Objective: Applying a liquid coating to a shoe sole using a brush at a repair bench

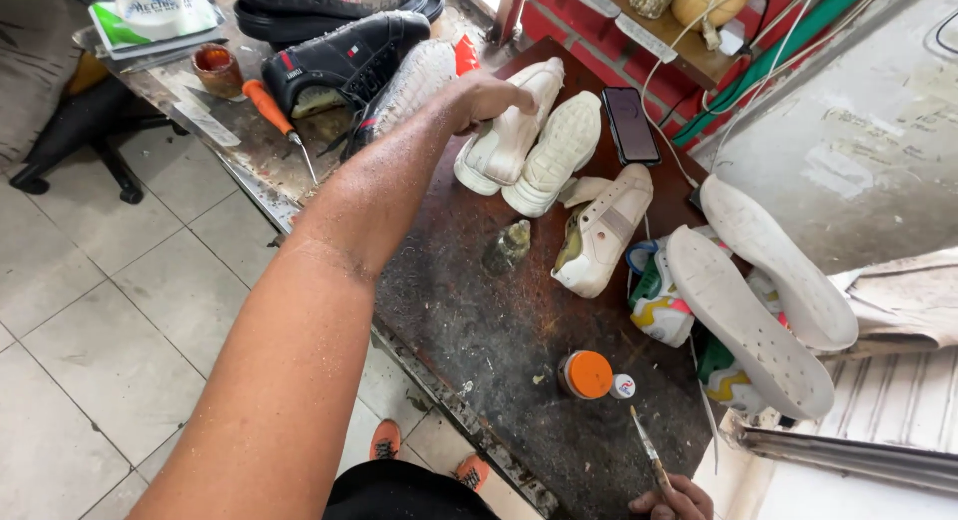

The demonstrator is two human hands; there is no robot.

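Observation:
My left hand reaches far across the dark, stained workbench and grips the top of a white sneaker lying on its side. A second white sneaker lies sole-up against it. My right hand is at the bottom edge, near the bench's front corner, holding a thin brush that points up and away. An orange-lidded jar stands just beyond the brush tip. A small glass bottle stands mid-bench.
A white shoe upper, two loose white soles over colourful shoes, and a black phone crowd the right side. A black sneaker, an orange-handled screwdriver and a glue pot sit at the back left. A tiled floor lies to the left.

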